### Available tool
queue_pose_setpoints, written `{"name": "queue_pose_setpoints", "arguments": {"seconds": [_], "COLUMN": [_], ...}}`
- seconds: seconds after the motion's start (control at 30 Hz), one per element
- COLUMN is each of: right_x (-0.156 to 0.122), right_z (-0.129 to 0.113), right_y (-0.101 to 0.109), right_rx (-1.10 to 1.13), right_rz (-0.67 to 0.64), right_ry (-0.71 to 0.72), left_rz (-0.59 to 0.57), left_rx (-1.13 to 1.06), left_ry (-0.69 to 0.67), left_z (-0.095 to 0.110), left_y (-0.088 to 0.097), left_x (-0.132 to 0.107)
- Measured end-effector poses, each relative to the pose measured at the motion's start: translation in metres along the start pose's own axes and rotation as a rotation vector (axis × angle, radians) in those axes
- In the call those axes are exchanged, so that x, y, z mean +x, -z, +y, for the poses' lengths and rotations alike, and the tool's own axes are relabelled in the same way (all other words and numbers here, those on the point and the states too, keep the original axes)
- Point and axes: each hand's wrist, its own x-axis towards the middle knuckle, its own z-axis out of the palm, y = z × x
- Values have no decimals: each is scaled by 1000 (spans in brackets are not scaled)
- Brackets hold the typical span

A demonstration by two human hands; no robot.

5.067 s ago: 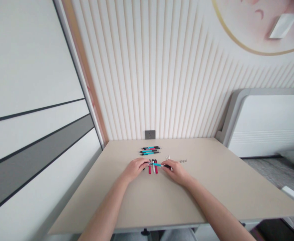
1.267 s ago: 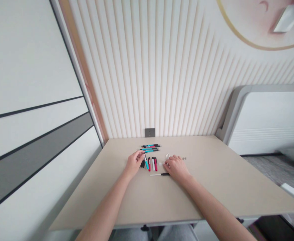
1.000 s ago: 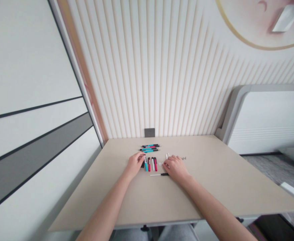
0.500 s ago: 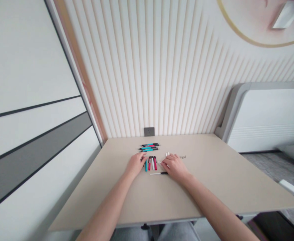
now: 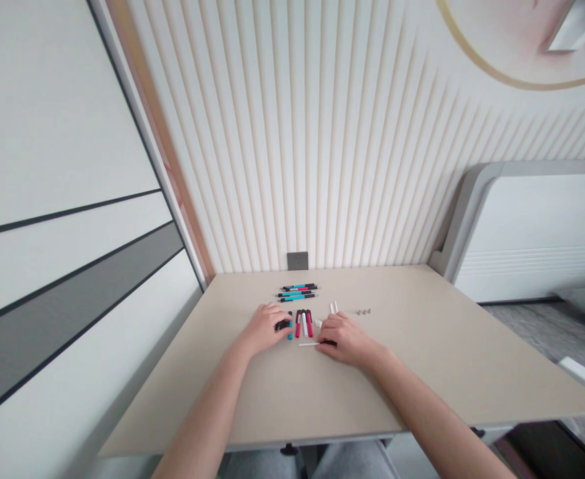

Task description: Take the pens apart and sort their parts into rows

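Observation:
My left hand (image 5: 264,328) rests on the table with its fingers curved and apart, around several small black pieces (image 5: 282,325). Its fingertips are close to a blue pen barrel (image 5: 290,327); whether they touch it I cannot make out. Beside that lie red barrels (image 5: 298,326) and a white barrel (image 5: 304,325) with black ends. My right hand (image 5: 341,338) is closed over the black end of a thin white rod (image 5: 308,344), which points left. Small white pieces (image 5: 318,323) sit by its fingertips, and thin white sticks (image 5: 333,307) lie just beyond.
Several blue, red and black pens (image 5: 297,293) lie stacked in a row farther back on the beige table (image 5: 412,372). Small grey pieces (image 5: 363,312) are to the right. A dark wall socket (image 5: 297,261) is behind the table; a white cabinet (image 5: 73,266) stands at left.
My right hand has come down and nearer onto the black end of the thin rod. My left hand has shifted slightly left and nearer, uncovering more of the black pieces.

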Motion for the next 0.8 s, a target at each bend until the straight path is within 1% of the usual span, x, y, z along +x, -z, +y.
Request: {"name": "queue_pose_setpoints", "arguments": {"seconds": [0.1, 0.3, 0.63, 0.8], "right_x": [0, 1, 2, 3], "right_z": [0, 1, 1, 1], "right_y": [0, -3, -7, -6], "right_rx": [3, 5, 1, 4], "right_rz": [-9, -25, 5, -2], "right_ry": [-18, -37, -18, -35], "left_rz": [-69, -131, -139, -129], "left_rx": [15, 61, 30, 43], "left_ry": [-48, -80, -114, -124], "left_z": [1, 2, 3, 5], "left_y": [6, 10, -1, -1], "left_x": [-1, -3, 0, 1]}}
